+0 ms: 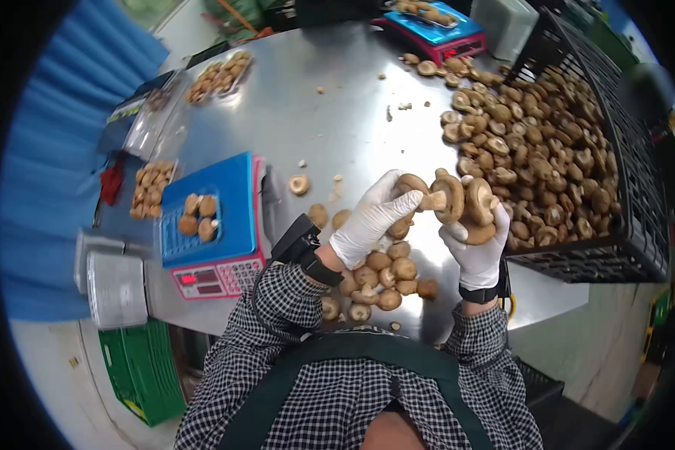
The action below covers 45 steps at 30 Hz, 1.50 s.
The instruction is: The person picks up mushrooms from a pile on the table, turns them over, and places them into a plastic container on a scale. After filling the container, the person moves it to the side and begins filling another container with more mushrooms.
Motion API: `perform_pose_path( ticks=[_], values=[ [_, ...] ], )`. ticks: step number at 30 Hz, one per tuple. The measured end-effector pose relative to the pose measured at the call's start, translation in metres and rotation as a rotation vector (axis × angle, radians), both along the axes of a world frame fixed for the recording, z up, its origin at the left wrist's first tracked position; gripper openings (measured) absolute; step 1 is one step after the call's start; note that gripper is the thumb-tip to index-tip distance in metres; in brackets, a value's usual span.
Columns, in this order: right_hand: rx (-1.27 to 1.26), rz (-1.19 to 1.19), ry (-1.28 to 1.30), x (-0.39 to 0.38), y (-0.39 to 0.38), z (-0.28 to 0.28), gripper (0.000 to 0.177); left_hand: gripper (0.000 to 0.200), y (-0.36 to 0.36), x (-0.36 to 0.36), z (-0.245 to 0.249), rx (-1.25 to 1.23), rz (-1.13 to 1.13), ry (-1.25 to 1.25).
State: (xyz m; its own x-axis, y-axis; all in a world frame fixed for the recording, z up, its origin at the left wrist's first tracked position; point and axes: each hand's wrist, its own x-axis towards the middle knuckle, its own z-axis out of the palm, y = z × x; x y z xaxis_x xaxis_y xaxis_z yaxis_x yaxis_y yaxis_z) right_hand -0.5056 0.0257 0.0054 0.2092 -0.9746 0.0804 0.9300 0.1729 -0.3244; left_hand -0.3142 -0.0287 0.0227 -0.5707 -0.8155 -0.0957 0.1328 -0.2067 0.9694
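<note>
Both my hands wear white gloves and are raised over the metal table. My left hand pinches a brown mushroom by its fingers. In my right hand are several large mushrooms, caps and stems turned different ways. Another mushroom sits between the two hands, its stem toward my left hand. Below my hands a loose group of mushrooms lies on the table. To the left, a clear tray with several mushrooms rests on a blue-topped scale.
A black crate lies on its side at the right, mushrooms spilling from it. A second scale stands at the back. Filled trays are at the left, near stacked empty trays. A green crate is below.
</note>
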Motion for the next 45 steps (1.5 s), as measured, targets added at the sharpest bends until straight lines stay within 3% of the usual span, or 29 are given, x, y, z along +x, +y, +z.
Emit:
perform_pose_path(
  ticks=[3, 5, 7, 11, 14, 15, 17, 18, 19, 21, 22, 23, 24, 27, 29, 33, 36, 41, 45],
  values=[
    [0.009, 0.014, 0.126, 0.025, 0.003, -0.001, 0.050, 0.030, 0.014, 0.027, 0.009, -0.024, 0.118, 0.099],
    [0.236, -0.073, 0.299, 0.051, 0.008, 0.009, 0.051, 0.030, 0.021, 0.051, 0.008, -0.055, 0.180, 0.032],
    [0.010, 0.064, 0.511, 0.072, 0.002, 0.002, 0.053, 0.029, 0.030, 0.071, -0.001, -0.178, 0.323, -0.099],
    [-0.034, 0.257, 0.336, 0.133, -0.014, 0.015, 0.054, 0.028, 0.041, 0.134, -0.002, -0.188, 0.440, 0.008],
    [-0.190, 0.304, 0.616, 0.190, -0.028, 0.024, 0.054, 0.023, 0.050, 0.206, 0.010, -0.130, 0.522, -0.080],
    [-0.220, 0.338, 0.730, 0.206, -0.035, 0.023, 0.054, 0.022, 0.048, 0.237, 0.001, -0.300, 0.600, -0.175],
    [-0.278, 0.357, 0.883, 0.245, -0.044, 0.040, 0.052, 0.019, 0.053, 0.292, 0.010, -0.382, 0.752, -0.412],
    [-0.315, 0.376, 0.977, 0.268, -0.053, 0.044, 0.050, 0.019, 0.048, 0.323, 0.002, -0.456, 0.856, -0.396],
    [-0.349, 0.396, 1.071, 0.285, -0.060, 0.046, 0.048, 0.019, 0.048, 0.347, 0.008, -0.277, 0.839, -0.354],
    [-0.405, 0.421, 1.146, 0.323, -0.079, 0.048, 0.047, 0.024, 0.038, 0.397, -0.006, -0.455, 0.838, -0.733],
    [-0.468, 0.446, 1.207, 0.341, -0.089, 0.048, 0.046, 0.024, 0.034, 0.409, -0.011, -0.452, 0.837, -0.719],
    [-0.464, 0.447, 1.221, 0.358, -0.097, 0.047, 0.046, 0.027, 0.031, 0.420, -0.016, -0.457, 0.818, -0.870],
    [-0.527, 0.434, 1.265, 0.372, -0.103, 0.045, 0.047, 0.031, 0.029, 0.426, -0.021, -0.461, 0.796, -1.023],
    [-0.594, 0.511, 1.296, 0.417, -0.120, 0.047, 0.046, 0.035, 0.023, 0.443, -0.035, -0.525, 0.783, -1.005],
    [-0.709, 0.599, 1.446, 0.439, -0.132, 0.036, 0.044, 0.037, 0.017, 0.449, -0.046, -0.629, 0.818, -0.982],
    [-0.583, 0.737, 1.450, 0.461, -0.146, 0.037, 0.038, 0.041, 0.012, 0.453, -0.052, -0.743, 0.859, -1.160],
    [-0.587, 0.742, 1.500, 0.462, -0.148, 0.042, 0.036, 0.043, 0.014, 0.451, -0.046, -0.739, 0.784, -1.253],
    [-0.484, 0.673, 1.505, 0.449, -0.147, 0.048, 0.039, 0.038, 0.024, 0.458, -0.042, -0.756, 0.721, -1.202],
    [-0.385, 0.534, 1.375, 0.438, -0.144, 0.050, 0.043, 0.034, 0.026, 0.462, -0.025, -0.773, 0.720, -1.306]
  ],
)
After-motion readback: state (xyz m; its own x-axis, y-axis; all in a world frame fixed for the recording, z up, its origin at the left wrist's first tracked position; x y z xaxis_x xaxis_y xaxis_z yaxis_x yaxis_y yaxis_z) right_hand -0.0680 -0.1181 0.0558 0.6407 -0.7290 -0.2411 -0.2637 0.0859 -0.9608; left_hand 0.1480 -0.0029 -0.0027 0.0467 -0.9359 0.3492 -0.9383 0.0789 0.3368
